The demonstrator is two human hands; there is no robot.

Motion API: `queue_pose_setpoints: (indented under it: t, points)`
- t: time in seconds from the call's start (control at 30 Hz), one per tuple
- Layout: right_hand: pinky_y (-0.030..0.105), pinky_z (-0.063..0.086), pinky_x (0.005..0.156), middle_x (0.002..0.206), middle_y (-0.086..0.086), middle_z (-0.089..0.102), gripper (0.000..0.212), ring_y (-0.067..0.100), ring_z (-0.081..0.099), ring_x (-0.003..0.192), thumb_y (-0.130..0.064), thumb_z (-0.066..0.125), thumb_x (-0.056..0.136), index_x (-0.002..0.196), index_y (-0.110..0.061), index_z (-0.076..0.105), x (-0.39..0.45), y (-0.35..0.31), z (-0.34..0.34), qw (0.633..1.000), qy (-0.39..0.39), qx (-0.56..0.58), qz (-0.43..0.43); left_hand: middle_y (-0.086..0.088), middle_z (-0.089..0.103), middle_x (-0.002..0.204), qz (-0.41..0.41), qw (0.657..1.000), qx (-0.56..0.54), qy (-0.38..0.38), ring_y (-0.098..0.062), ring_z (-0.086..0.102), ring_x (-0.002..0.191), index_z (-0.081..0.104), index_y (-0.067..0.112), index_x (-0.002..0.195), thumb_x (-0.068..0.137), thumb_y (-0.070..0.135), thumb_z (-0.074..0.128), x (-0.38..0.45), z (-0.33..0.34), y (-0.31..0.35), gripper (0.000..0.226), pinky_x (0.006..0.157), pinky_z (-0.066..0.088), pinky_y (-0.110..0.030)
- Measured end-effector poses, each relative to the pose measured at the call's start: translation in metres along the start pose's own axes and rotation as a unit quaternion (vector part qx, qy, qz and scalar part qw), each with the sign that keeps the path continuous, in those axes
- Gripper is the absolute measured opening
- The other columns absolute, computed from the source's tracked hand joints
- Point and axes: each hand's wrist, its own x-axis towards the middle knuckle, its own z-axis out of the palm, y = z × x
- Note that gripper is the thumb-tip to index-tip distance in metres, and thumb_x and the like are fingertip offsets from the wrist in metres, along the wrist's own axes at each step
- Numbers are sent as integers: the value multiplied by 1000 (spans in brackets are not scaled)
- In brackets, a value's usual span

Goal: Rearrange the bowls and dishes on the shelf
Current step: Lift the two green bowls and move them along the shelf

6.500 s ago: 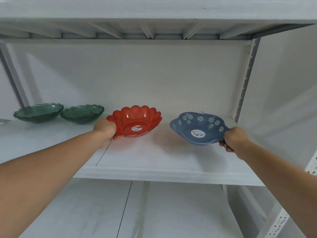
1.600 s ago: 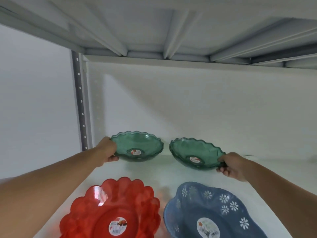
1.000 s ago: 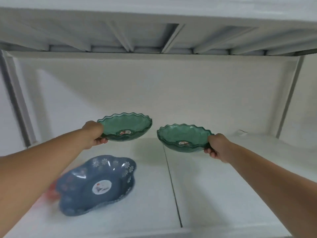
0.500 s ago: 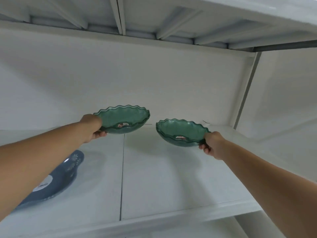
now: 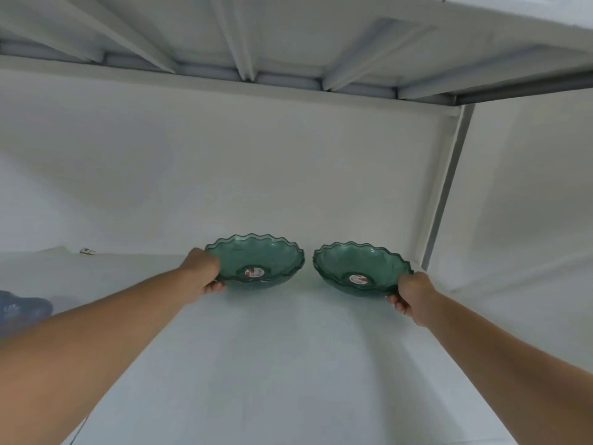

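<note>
Two clear green bowls with wavy rims are side by side near the back right of the white shelf [image 5: 288, 364]. My left hand [image 5: 202, 273] grips the left rim of the left green bowl [image 5: 260, 260]. My right hand [image 5: 414, 293] grips the right rim of the right green bowl [image 5: 359, 268]. Each bowl has a small sticker in its bottom. Both bowls sit low at the shelf surface; whether they touch it I cannot tell. A slice of the blue flowered dish [image 5: 22, 311] shows at the far left edge, partly behind my left forearm.
The upper shelf's ribbed underside [image 5: 288, 53] hangs close overhead. A grey upright post [image 5: 446, 191] marks the shelf's right end, just beyond the right bowl. A small scrap [image 5: 87, 251] lies at the back left against the wall.
Both hands have carried the green bowls rightward along the shelf and lowered them near the right post. The blue dish has slid almost out of view at the left.
</note>
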Motion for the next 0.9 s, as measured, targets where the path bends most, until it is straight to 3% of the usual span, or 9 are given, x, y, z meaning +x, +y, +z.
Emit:
queue_pose_setpoints:
  t: [0.2,0.37,0.47,0.53,0.6,0.67,0.7,0.8,0.9]
  points:
    - [22,42,37,78,20,65,27,21,53,47,-11,37,107,109,0,61,40,13,-14,999,-42,14,-3,-27,68,127,-24,999,-13,38,-39,76,81,58,2,133,107,10,44,-2,44,-11,31,55,60,-34]
    - [26,46,41,76,23,69,33,24,57,43,-27,44,108,111,0,63,54,21,-17,998,-60,5,-6,-26,69,123,-39,997,-24,67,-40,75,83,59,5,134,104,9,45,2,50,-14,33,45,57,-29]
    - [30,48,46,72,22,66,45,27,58,45,-39,42,106,114,2,60,55,23,-21,997,-50,-48,-20,-27,66,131,-45,994,40,86,-40,70,99,52,4,145,107,23,45,-1,49,-13,44,79,60,-43]
    - [34,54,52,89,20,67,50,31,63,57,-43,41,104,122,0,57,50,20,-25,994,-22,-90,-53,-25,52,151,-13,976,169,140,-44,53,132,42,8,158,108,40,40,-5,44,-14,60,103,47,-49]
    - [45,62,74,120,21,64,56,39,69,90,-49,41,102,137,-7,54,36,18,-28,980,18,-168,-107,-22,41,161,64,956,237,161,-43,35,146,32,14,166,106,50,38,-13,36,-13,70,110,38,-51]
    - [54,51,103,146,20,50,68,44,52,129,-59,37,98,154,-20,45,18,20,-30,943,44,-279,-175,-14,36,166,167,936,278,135,-39,30,149,29,21,168,103,56,38,-23,27,-12,74,113,36,-53]
    - [54,44,110,153,16,44,72,42,42,139,-63,35,95,158,-28,41,6,20,-30,917,51,-335,-211,-9,35,167,210,922,305,115,-36,29,150,30,24,168,102,58,37,-27,23,-12,75,114,36,-52]
    - [54,31,120,169,4,33,74,33,26,154,-70,34,96,165,-42,29,-32,13,-25,842,57,-451,-291,-1,36,169,292,871,390,68,-31,32,153,34,29,167,97,67,30,-39,13,-10,80,119,34,-48]
    - [52,26,125,175,0,29,77,28,23,159,-74,32,96,166,-42,29,-66,10,-10,827,29,-465,-314,2,40,168,326,854,402,44,-28,36,152,36,30,165,95,71,31,-51,10,-9,81,121,32,-44]
